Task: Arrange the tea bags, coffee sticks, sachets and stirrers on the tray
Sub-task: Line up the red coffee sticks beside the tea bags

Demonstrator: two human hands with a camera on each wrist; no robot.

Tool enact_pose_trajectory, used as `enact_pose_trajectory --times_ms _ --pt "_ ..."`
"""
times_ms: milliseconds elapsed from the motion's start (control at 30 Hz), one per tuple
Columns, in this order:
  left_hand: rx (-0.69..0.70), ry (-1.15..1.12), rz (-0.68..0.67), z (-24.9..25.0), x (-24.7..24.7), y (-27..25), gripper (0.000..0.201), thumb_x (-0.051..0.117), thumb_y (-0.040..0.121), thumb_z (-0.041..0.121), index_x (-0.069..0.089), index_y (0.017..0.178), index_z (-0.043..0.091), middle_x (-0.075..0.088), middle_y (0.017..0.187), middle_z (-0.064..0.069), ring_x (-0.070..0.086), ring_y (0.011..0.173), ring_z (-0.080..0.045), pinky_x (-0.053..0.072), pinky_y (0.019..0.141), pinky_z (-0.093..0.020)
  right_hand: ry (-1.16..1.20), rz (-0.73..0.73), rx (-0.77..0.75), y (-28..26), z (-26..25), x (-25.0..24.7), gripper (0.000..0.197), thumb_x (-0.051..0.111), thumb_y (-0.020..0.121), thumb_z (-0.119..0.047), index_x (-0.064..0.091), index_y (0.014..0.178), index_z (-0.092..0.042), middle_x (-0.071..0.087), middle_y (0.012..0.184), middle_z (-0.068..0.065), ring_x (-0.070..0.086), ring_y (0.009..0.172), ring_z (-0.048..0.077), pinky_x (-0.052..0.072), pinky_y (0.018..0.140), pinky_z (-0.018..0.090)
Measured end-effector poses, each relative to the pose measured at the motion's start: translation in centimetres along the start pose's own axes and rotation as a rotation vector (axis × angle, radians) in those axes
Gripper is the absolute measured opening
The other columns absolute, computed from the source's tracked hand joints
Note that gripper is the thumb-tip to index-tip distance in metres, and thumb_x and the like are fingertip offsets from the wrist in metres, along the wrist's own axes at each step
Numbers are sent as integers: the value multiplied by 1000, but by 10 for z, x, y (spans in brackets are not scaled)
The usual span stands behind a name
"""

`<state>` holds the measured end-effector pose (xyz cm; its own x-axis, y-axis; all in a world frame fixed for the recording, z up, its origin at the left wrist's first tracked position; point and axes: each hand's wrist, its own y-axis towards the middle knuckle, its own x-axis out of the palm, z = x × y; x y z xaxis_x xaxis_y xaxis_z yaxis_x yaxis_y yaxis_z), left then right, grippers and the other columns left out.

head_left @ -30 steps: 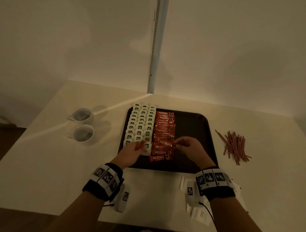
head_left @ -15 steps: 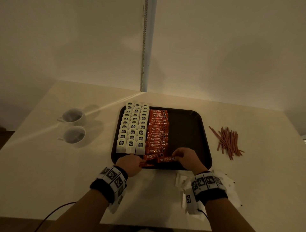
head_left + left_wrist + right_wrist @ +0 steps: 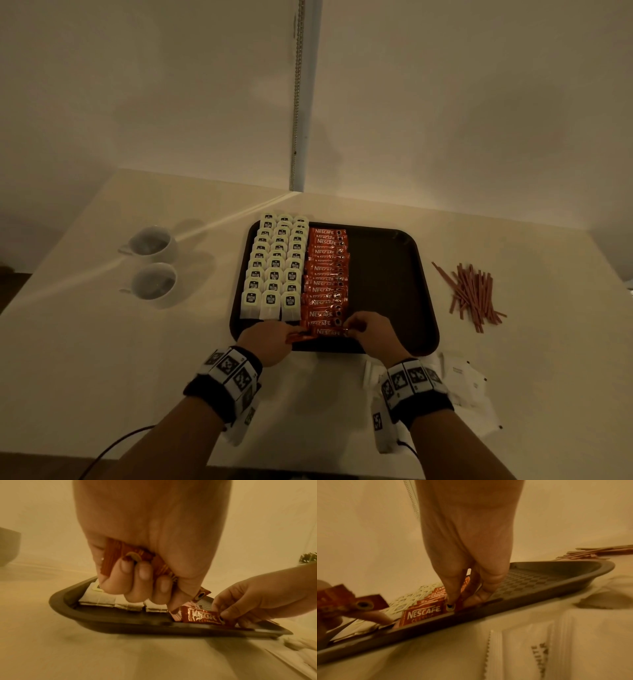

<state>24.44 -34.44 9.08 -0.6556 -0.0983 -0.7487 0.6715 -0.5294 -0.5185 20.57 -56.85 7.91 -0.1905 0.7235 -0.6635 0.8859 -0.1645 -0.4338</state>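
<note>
A dark tray (image 3: 394, 274) holds three columns of white tea bags (image 3: 274, 274) and one column of red coffee sticks (image 3: 327, 274). My left hand (image 3: 270, 337) is at the tray's near edge, its fingers curled round spare coffee sticks (image 3: 120, 555). One of its fingertips touches the left end of the nearest coffee stick (image 3: 330, 331). My right hand (image 3: 370, 332) pinches the right end of that stick (image 3: 423, 614), which lies at the near end of the column. Red stirrers (image 3: 472, 294) lie in a loose pile right of the tray. White sachets (image 3: 462, 380) lie under my right wrist.
Two white cups (image 3: 154, 263) stand left of the tray on the pale table (image 3: 102, 342). The right half of the tray floor (image 3: 530, 582) is bare. A wall with a vertical strip (image 3: 301, 102) rises behind the table.
Both hands have drawn back from the middle of the coffee column to the tray's near edge, and a stick now lies at the column's near end between them.
</note>
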Motion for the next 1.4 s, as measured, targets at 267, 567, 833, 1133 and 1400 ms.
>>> enact_pose_trajectory --times_ms 267,567,833,1133,1400 --pt "-43 -57 69 -16 -3 -4 49 43 93 22 43 139 38 57 130 1 54 114 -20 46 97 -39 23 39 -49 3 -8 14 15 64 85 -5 66 99 -10 62 104 -1 51 93 5 40 84 17" --pt "-95 79 40 -18 3 -1 57 38 95 23 22 148 41 47 142 1 50 122 -23 44 100 -39 38 80 -39 5 -9 12 11 63 86 -5 66 93 -12 61 99 -3 53 92 6 41 82 17" --pt "-89 37 50 -19 3 -7 54 40 95 24 28 147 39 46 144 0 49 125 -23 42 103 -38 10 77 -32 7 -10 15 10 63 86 -6 65 94 -13 64 105 2 57 97 11 44 85 20" --pt "-116 -587 174 -8 -22 -19 18 52 95 27 43 104 14 55 98 -1 55 81 -13 42 68 -25 9 99 13 10 -13 13 18 66 84 -9 62 101 -11 62 110 3 53 96 10 43 84 20" --pt "-118 -1031 241 2 -49 -28 5 55 94 17 59 97 19 64 69 -3 53 49 -14 40 53 -24 -33 110 31 11 -13 17 18 67 84 -14 59 100 -12 61 109 4 54 93 11 45 81 22"
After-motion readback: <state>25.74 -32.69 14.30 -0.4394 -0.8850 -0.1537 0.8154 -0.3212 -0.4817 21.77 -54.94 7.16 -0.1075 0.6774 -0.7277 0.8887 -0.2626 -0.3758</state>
